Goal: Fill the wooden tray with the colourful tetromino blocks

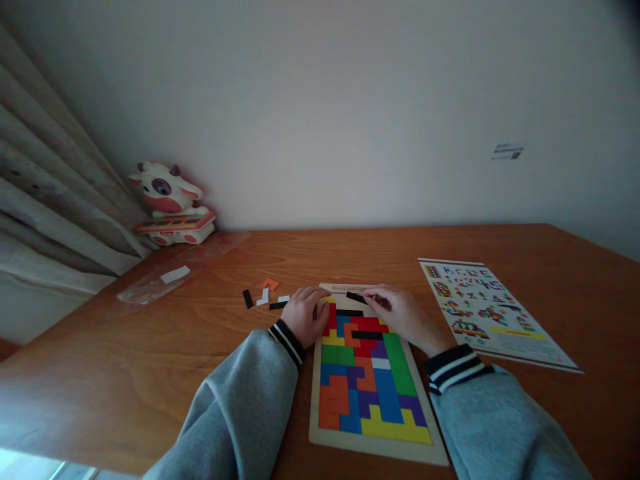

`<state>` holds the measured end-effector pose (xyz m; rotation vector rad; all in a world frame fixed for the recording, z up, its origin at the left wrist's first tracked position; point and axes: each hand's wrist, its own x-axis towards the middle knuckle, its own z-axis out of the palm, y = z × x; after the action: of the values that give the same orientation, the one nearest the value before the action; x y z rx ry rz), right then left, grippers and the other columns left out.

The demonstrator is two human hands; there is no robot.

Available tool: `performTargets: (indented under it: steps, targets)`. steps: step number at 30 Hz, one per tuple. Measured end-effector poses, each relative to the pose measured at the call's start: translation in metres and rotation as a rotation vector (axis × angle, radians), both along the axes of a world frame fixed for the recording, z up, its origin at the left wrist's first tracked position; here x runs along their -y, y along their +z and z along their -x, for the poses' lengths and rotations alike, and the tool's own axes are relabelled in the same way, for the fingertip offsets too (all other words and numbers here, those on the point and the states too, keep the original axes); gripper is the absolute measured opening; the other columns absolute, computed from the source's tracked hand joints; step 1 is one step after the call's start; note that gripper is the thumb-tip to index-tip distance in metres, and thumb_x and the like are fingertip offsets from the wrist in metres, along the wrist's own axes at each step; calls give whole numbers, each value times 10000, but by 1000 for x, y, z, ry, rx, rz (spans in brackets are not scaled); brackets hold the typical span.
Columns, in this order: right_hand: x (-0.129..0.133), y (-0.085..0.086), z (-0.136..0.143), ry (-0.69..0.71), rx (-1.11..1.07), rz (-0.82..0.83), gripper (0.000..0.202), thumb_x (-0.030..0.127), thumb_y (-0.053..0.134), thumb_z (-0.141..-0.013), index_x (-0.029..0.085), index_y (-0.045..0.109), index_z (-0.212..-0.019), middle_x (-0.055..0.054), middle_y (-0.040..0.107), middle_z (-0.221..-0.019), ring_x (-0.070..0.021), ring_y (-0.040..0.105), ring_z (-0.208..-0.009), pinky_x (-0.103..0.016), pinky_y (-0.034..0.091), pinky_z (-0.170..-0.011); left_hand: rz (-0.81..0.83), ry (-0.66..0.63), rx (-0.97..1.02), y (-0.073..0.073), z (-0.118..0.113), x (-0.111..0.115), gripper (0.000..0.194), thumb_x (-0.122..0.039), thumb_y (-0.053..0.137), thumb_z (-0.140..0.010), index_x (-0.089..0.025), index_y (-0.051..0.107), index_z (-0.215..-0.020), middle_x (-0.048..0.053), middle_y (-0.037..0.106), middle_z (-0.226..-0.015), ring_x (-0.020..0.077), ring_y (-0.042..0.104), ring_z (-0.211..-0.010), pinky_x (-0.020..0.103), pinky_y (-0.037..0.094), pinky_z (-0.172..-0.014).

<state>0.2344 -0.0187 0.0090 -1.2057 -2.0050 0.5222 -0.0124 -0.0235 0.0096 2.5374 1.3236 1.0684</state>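
A wooden puzzle board [379, 450] lies on the table, mostly filled with coloured block pieces. Near its top right, my right hand [397, 311] pinches the end of a black bar piece [356, 297], held over the upper part of the board. My left hand [303, 313] rests at the upper left edge of the board, its fingers curved and apart, with no piece visible in it. Left of that hand lie an orange piece [271, 284], white pieces [263, 297] and black pieces [247, 299].
A printed pattern sheet [493, 313] lies right of the board on the wooden table [320, 252]. At the back left are a toy cow with a keyboard [173, 207] and a clear plastic bag [150, 288]. A curtain [55, 193] hangs at the left.
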Motion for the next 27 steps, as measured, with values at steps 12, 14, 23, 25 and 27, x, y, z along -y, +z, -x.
performTargets:
  steps: [12,14,23,25,27]
  targets:
    - [1,-9,14,93,221,-163,248,235,508,-941,231,691,-1108,-84,647,-1056,-217,625,-988,-388,512,-907,-18,-99,-64,-7,-2,-1,247,-176,556,-846,-181,677,-1060,91,699,-1088,244,633,-986,427,518,-887]
    - [2,-7,14,88,218,-163,242,261,498,-948,233,686,-1098,-85,654,-1053,-224,625,-988,-399,513,-905,-31,-63,-54,-5,0,-2,234,-189,563,-847,-182,676,-1051,92,696,-1083,249,631,-987,434,519,-888]
    - [10,1,12,95,194,-134,224,288,487,-959,242,697,-1024,-70,650,-1026,-219,622,-968,-389,512,-885,-140,151,-70,2,37,-18,200,-180,553,-856,-186,671,-1018,76,701,-1053,243,633,-981,432,511,-905]
    - [11,2,12,93,200,-136,226,294,495,-958,246,707,-1019,-67,648,-1029,-218,620,-968,-388,511,-883,-153,196,-76,1,51,-23,216,-177,549,-854,-180,667,-1035,77,703,-1057,247,633,-991,435,508,-917]
    - [12,3,12,100,214,-149,241,302,494,-962,249,727,-998,-66,647,-1021,-215,619,-959,-386,511,-878,-157,221,-78,0,68,-28,217,-182,533,-864,-176,667,-1035,81,706,-1056,246,639,-993,435,507,-924]
